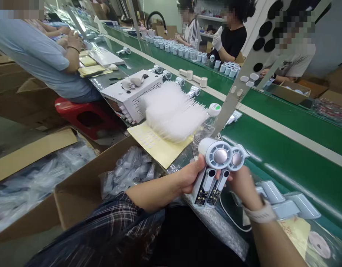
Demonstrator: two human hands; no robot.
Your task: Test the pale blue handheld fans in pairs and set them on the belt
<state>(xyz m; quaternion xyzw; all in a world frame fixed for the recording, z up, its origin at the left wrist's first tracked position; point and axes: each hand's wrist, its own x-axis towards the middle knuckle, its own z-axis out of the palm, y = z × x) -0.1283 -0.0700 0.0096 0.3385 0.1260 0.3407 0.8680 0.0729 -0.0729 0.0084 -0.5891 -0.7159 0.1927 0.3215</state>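
Observation:
Two light-blue handheld fans stand side by side in front of me, their round slotted heads up and circuit boards showing in the handles. My left hand (191, 175) is closed around the left handheld fan (219, 156), thumb just under its head. My right hand (245, 183), slightly blurred, is closed on the right handheld fan (236, 157); its fingers are partly hidden behind the handles. The two fans touch or nearly touch. Bubble wrap (226, 230) lies just below them, and a clear bottle (208, 124) with a white-and-green cap stands behind.
Left of the bottle, white bristle-like strips (173, 111) lie on yellow paper (171, 150), beside a white slotted box (132, 94). Light-blue casings (290, 204) lie at right on the green conveyor (299, 129). Cartons (84, 178) with bagged parts stand left. Several co-workers sit around the line.

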